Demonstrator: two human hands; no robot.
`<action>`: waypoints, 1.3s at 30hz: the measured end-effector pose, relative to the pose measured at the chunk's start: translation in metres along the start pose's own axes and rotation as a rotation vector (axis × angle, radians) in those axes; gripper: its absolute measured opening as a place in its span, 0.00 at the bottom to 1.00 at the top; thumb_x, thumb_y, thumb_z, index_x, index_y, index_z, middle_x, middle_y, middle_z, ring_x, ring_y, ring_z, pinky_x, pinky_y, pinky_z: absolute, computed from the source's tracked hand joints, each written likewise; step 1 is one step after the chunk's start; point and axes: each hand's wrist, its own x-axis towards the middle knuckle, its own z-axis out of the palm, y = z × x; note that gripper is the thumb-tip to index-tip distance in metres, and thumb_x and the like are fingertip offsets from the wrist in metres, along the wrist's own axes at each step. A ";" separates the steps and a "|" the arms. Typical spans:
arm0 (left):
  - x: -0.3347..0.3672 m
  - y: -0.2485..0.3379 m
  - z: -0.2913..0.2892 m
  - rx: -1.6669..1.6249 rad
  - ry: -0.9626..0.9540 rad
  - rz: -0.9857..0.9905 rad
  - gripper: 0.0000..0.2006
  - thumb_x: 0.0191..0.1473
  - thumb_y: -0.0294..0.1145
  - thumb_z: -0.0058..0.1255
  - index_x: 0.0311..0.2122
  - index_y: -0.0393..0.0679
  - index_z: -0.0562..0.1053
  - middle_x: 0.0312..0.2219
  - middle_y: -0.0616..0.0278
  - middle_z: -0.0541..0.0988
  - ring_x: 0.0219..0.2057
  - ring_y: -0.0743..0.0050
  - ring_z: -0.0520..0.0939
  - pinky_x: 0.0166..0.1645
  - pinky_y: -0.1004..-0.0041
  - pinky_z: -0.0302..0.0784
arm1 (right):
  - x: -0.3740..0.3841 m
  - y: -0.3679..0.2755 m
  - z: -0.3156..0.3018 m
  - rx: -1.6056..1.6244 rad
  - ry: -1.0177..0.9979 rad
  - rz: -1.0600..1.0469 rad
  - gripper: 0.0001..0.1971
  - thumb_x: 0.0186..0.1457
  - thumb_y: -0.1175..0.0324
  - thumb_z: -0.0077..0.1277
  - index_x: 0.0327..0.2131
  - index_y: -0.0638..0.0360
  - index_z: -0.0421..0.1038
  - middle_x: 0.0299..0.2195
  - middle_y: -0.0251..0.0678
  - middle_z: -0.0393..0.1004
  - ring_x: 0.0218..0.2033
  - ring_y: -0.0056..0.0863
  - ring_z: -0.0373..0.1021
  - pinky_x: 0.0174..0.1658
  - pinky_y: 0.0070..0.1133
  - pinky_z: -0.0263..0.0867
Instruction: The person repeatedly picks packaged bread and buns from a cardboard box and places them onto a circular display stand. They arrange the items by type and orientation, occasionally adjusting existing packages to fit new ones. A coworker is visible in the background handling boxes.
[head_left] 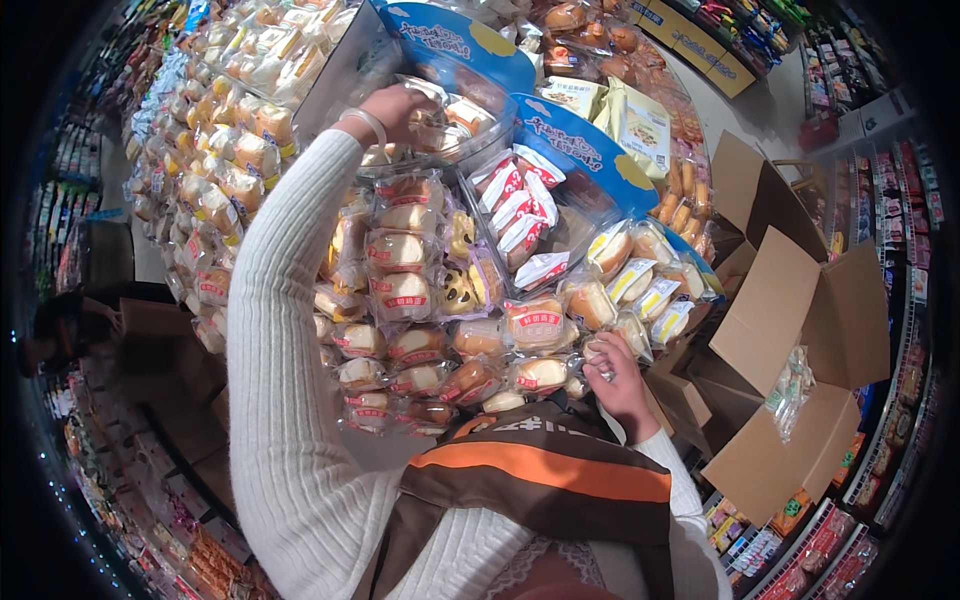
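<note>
My left hand [398,110], with a pale band at the wrist, reaches into a clear bin [372,160] at the far left. It is over small wrapped breads [466,114] there, and its fingers are mostly hidden. My right hand [618,382] rests at the near right edge of the display, against a wrapped bread [632,330]. Its fingers are loosely bent and apart. Between my hands lie rows of clear-wrapped buns with red labels [402,292]. A second clear bin beside them holds red and white packets [520,205].
Blue printed boards [585,140] stand up behind the bins. Heaped wrapped breads [235,180] spread leftward. Open cardboard boxes [775,310] stand at the right, one with clear plastic [792,392] inside. Stocked shelves [890,400] run around the sides. My brown and orange apron [540,475] touches the near edge.
</note>
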 end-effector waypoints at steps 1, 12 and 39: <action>-0.002 0.007 0.005 0.048 -0.033 0.051 0.29 0.42 0.41 0.69 0.52 0.47 0.78 0.47 0.58 0.81 0.51 0.52 0.79 0.56 0.58 0.74 | 0.000 0.001 0.000 0.000 0.000 0.006 0.20 0.55 0.73 0.60 0.52 0.61 0.71 0.58 0.43 0.66 0.40 0.26 0.74 0.45 0.23 0.70; 0.035 0.021 0.037 0.346 -0.021 0.365 0.14 0.56 0.32 0.50 0.48 0.49 0.75 0.45 0.64 0.79 0.47 0.62 0.78 0.54 0.62 0.70 | 0.004 -0.003 0.003 -0.081 0.041 -0.025 0.18 0.55 0.73 0.60 0.49 0.62 0.73 0.55 0.41 0.69 0.36 0.23 0.74 0.41 0.22 0.71; -0.230 0.209 0.033 -0.930 0.617 -0.450 0.13 0.66 0.24 0.50 0.53 0.32 0.72 0.49 0.54 0.79 0.51 0.67 0.78 0.58 0.69 0.73 | -0.131 -0.135 -0.232 0.042 -0.098 -0.173 0.25 0.61 0.62 0.56 0.59 0.61 0.68 0.51 0.40 0.73 0.54 0.31 0.70 0.59 0.29 0.65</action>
